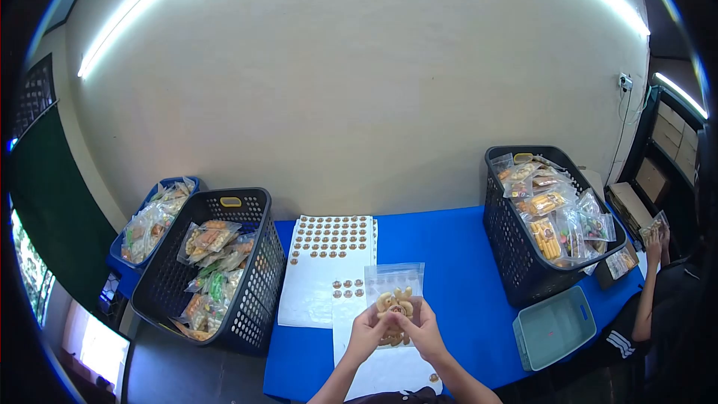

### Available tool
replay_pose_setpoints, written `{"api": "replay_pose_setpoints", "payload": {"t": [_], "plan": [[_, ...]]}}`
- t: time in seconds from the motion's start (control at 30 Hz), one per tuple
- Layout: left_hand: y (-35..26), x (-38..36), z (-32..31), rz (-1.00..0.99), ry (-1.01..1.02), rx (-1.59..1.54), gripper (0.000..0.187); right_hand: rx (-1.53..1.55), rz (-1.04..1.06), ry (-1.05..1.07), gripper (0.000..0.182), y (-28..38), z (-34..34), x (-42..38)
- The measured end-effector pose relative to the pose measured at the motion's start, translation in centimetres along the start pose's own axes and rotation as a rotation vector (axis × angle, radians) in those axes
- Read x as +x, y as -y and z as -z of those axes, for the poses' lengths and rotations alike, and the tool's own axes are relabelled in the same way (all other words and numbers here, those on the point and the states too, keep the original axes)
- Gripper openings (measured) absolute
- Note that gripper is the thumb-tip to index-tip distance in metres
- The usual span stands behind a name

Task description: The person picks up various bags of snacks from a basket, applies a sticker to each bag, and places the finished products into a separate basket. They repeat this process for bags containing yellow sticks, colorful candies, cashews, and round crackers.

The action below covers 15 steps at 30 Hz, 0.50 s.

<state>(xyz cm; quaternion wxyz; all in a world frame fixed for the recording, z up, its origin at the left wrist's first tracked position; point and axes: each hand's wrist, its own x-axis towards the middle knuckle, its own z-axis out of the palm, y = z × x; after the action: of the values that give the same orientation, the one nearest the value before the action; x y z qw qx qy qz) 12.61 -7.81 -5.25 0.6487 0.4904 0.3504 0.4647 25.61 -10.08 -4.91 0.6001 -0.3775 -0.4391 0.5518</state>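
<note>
Right, blue table (456,277) running across below wall. Black basket (516,254) on right side, heaped with snack packets; dark basket (258,284) on left, packets inside; smaller blue basket (120,253) just beside it. White sheets (307,307) on table, rows of round stickers (342,246). Green tray (553,329) near right basket. Centre now: clear zip bag (395,275) of snacks, over sheets, left hand (369,331) and right hand (425,331) both clamped on it, thumbs together at round label (397,311).
</note>
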Motion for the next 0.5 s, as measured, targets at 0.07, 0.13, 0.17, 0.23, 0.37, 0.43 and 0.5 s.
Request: {"api": "replay_pose_setpoints", "payload": {"t": [0.07, 0.13, 0.17, 0.23, 0.37, 0.43, 0.5], "plan": [[-0.1, 0.0, -0.3, 0.038, 0.029, -0.065, 0.033, -0.021, 0.027, -0.042, 0.028, -0.3, 0.0, 0.2], [0.2, 0.1, -0.1, 0.028, 0.022, -0.054, 0.034, 0.042, 0.009, -0.060, 0.026, 0.0, -0.2, 0.4], [0.3, 0.1, 0.0, 0.024, 0.017, -0.049, 0.035, 0.074, -0.003, -0.069, 0.026, 0.0, -0.3, 0.4], [0.6, 0.3, 0.4, 0.031, 0.034, -0.072, 0.038, 0.076, -0.057, -0.090, 0.024, -0.5, 0.0, 0.6], [-0.1, 0.0, 0.7, 0.097, 0.045, -0.115, 0.044, 0.196, -0.103, -0.085, 0.023, -0.8, 0.5, 0.8], [0.5, 0.0, 0.8, 0.035, 0.091, -0.086, 0.048, 0.032, -0.055, -0.085, 0.020, -1.0, 0.6, 1.1], [1.3, 0.1, 0.7, -0.052, 0.137, -0.025, 0.048, -0.117, -0.008, -0.077, 0.018, -0.2, 0.0, 1.0]]}}
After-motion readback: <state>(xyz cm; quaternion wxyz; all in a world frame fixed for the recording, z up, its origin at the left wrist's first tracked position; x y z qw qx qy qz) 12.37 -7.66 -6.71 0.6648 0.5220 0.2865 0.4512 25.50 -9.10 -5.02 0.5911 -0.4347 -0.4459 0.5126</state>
